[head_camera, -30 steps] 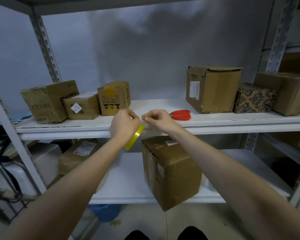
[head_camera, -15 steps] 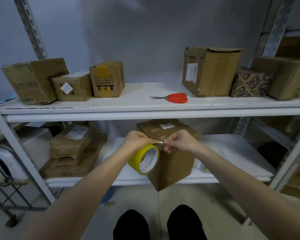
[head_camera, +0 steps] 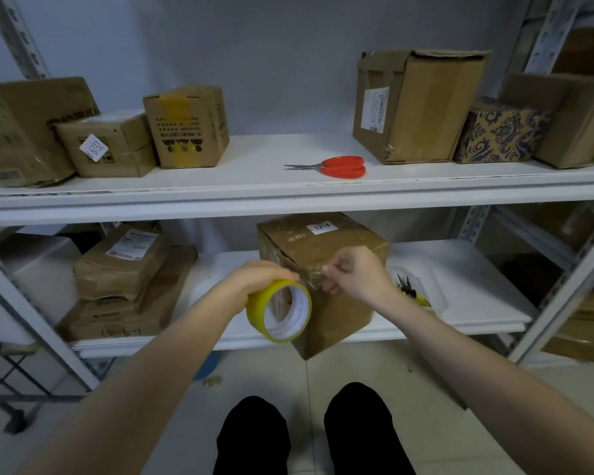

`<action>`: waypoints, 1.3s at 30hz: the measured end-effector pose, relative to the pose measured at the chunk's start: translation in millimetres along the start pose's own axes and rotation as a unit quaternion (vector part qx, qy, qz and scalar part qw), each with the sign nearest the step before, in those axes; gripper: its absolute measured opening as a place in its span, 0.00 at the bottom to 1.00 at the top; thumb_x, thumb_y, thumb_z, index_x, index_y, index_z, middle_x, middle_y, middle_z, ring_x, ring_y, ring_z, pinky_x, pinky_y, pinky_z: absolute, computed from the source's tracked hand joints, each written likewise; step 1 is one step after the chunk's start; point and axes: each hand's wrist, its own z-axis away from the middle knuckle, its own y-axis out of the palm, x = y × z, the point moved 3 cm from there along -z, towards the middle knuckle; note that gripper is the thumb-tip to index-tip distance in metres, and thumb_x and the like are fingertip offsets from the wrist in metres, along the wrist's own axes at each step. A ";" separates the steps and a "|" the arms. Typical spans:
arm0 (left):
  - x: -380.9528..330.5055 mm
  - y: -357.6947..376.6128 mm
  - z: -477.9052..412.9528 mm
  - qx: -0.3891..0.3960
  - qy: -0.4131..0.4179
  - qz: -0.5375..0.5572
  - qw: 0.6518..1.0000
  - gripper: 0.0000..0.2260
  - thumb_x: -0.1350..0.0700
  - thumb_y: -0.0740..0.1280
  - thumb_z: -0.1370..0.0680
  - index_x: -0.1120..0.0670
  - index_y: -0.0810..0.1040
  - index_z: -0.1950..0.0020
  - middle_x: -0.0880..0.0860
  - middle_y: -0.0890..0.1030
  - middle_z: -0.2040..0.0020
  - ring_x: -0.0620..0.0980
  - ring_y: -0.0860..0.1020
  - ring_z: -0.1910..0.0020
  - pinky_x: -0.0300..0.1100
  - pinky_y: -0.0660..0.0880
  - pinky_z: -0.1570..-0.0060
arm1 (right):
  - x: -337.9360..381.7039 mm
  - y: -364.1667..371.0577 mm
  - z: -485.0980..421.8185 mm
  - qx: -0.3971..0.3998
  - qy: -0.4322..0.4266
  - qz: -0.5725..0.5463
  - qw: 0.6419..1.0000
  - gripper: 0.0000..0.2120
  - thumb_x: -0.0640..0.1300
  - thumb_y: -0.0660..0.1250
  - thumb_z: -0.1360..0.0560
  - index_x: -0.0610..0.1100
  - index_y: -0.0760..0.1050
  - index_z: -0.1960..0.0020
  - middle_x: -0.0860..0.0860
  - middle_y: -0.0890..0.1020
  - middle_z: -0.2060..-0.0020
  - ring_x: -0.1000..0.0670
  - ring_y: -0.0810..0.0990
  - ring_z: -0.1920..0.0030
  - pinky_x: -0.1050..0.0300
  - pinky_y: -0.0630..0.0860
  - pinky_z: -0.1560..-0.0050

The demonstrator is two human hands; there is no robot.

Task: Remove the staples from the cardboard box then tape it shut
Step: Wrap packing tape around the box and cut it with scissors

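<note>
In front of the cardboard box [head_camera: 323, 246] on the lower shelf [head_camera: 467, 303], the tape roll [head_camera: 258, 311] is gripped by curled fingers [head_camera: 283, 274] of the left hand [head_camera: 254, 281] and its end pinched at 2 o'clock by the right hand [head_camera: 355, 277], likely so a strip can be drawn.

Brown cardboard box [head_camera: 323, 248], labelled 1314, set corner-forward on lower shelf [head_camera: 460, 303]; yellow tape roll [head_camera: 257, 311] held upright before it.
</note>
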 end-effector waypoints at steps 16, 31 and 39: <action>-31.2 -12.7 -27.1 -0.105 0.040 -0.077 0.991 0.09 0.53 0.74 0.29 0.58 0.79 0.58 0.54 0.77 0.59 0.50 0.74 0.60 0.41 0.70 0.58 | 10.3 -7.6 -65.8 -0.084 0.013 0.134 0.987 0.12 0.48 0.69 0.26 0.46 0.78 0.67 0.48 0.83 0.64 0.48 0.81 0.58 0.57 0.76 0.55; -44.7 -2.2 -47.1 -0.034 -0.046 -0.255 0.965 0.19 0.47 0.70 0.26 0.58 0.77 0.40 0.55 0.75 0.48 0.52 0.74 0.52 0.43 0.71 0.53 | 8.7 -9.8 -66.8 -0.107 -0.024 0.290 0.951 0.10 0.52 0.69 0.30 0.46 0.82 0.62 0.50 0.81 0.66 0.47 0.80 0.62 0.58 0.71 0.67; -37.3 -0.4 -51.1 -0.027 -0.039 -0.210 0.977 0.16 0.49 0.72 0.26 0.57 0.77 0.45 0.55 0.77 0.48 0.52 0.76 0.50 0.44 0.73 0.47 | 2.7 -20.2 -64.5 -0.140 -0.033 0.393 0.908 0.22 0.62 0.66 0.27 0.44 0.72 0.45 0.47 0.80 0.53 0.42 0.80 0.51 0.54 0.70 0.60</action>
